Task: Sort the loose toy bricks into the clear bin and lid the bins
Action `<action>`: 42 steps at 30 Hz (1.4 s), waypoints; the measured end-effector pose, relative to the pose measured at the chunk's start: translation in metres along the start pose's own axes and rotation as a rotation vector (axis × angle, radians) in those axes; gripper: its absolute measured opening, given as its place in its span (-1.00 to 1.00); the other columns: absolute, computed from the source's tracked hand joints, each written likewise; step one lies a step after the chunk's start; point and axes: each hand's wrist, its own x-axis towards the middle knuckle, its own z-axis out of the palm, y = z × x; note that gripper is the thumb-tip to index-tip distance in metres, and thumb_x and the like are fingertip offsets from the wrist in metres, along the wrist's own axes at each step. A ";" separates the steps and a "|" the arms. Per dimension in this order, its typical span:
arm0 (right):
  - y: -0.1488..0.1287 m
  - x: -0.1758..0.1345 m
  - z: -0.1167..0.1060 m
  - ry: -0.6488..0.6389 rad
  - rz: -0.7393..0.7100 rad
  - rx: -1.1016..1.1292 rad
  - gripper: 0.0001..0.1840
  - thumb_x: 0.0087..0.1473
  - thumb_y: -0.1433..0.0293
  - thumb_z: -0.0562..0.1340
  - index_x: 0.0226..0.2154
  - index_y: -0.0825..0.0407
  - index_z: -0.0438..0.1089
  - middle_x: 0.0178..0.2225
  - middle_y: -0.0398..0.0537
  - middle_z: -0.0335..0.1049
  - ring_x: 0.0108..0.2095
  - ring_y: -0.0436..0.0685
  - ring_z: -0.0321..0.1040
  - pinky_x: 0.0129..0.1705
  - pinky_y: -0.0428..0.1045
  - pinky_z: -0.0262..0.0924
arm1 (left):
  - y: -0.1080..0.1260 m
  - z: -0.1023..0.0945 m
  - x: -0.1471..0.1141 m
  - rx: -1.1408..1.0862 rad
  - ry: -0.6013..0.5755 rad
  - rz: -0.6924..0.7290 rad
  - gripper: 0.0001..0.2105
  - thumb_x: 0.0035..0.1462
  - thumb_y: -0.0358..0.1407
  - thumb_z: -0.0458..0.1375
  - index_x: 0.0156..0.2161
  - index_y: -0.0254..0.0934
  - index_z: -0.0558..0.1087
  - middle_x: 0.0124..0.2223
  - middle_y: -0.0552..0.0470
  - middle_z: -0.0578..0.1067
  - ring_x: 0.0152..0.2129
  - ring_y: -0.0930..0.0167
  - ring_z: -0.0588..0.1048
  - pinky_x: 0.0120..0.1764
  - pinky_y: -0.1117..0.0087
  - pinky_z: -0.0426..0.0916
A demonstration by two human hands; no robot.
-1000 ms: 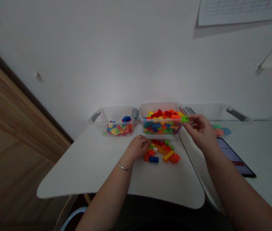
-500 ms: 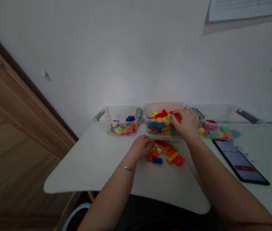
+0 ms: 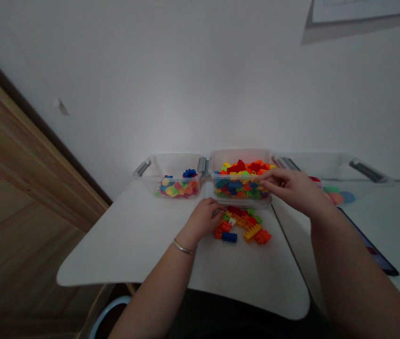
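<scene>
My left hand (image 3: 205, 218) rests at the left edge of a loose pile of toy building bricks on the table. Its fingers curve loosely, thumb apart from the index finger, and touch the pile near a green brick (image 3: 225, 217). In the pile lie a blue brick (image 3: 229, 237), a yellow brick (image 3: 252, 233) and an orange brick (image 3: 263, 237). Just beyond stands a clear plastic box (image 3: 241, 202), heaped with colourful bricks. My right hand (image 3: 293, 188) hovers at that box's front right corner, fingers stretched out, and I see nothing between them.
To the left, another clear box (image 3: 146, 183) holds small colourful pieces. A wider clear box (image 3: 334, 162) with grey clips stands on the right, partly behind my right hand. A phone (image 3: 379, 256) lies under my right forearm. The white table (image 3: 132, 245) meets the wall behind the boxes.
My right hand has drawn back out of the middle box, toward the right and closer to me, uncovering the red and orange bricks there. My left hand stays at the pile.
</scene>
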 end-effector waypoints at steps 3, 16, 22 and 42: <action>0.009 -0.003 0.012 -0.305 -0.042 -0.136 -0.84 -0.01 0.27 0.24 -0.39 -0.11 0.56 -0.50 -0.14 0.50 -0.54 0.07 0.37 -0.51 -0.04 0.17 | -0.001 0.001 0.000 0.001 0.007 -0.002 -0.81 0.17 -0.38 0.11 -0.19 -0.26 0.58 -0.19 -0.09 0.54 -0.20 0.32 0.48 -0.04 0.28 0.36; -0.002 -0.010 0.060 -0.555 -0.003 -0.530 -0.61 0.01 0.57 0.14 -0.22 -0.09 0.58 -0.24 0.07 0.58 -0.21 0.27 0.52 -0.29 0.05 0.36 | 0.002 -0.002 -0.001 0.001 -0.009 -0.013 -0.81 0.18 -0.36 0.11 -0.20 -0.28 0.59 -0.20 -0.09 0.53 -0.22 0.33 0.49 -0.07 0.29 0.38; -0.008 -0.008 0.056 -0.589 0.065 -0.648 -0.70 0.07 0.47 0.15 -0.19 0.01 0.55 -0.21 0.11 0.57 -0.16 0.28 0.51 -0.22 0.06 0.35 | 0.001 -0.002 -0.001 -0.012 -0.018 -0.008 -0.80 0.19 -0.37 0.10 -0.18 -0.29 0.58 -0.19 -0.09 0.53 -0.20 0.34 0.48 -0.05 0.29 0.38; -0.022 -0.006 -0.009 -0.163 -0.283 -0.195 -0.83 0.05 0.46 0.18 -0.36 -0.05 0.48 -0.34 -0.12 0.53 -0.32 0.08 0.43 -0.26 -0.03 0.26 | 0.000 -0.002 -0.001 -0.001 -0.013 0.006 -0.80 0.19 -0.38 0.09 -0.19 -0.28 0.58 -0.20 -0.08 0.54 -0.22 0.34 0.48 -0.06 0.29 0.39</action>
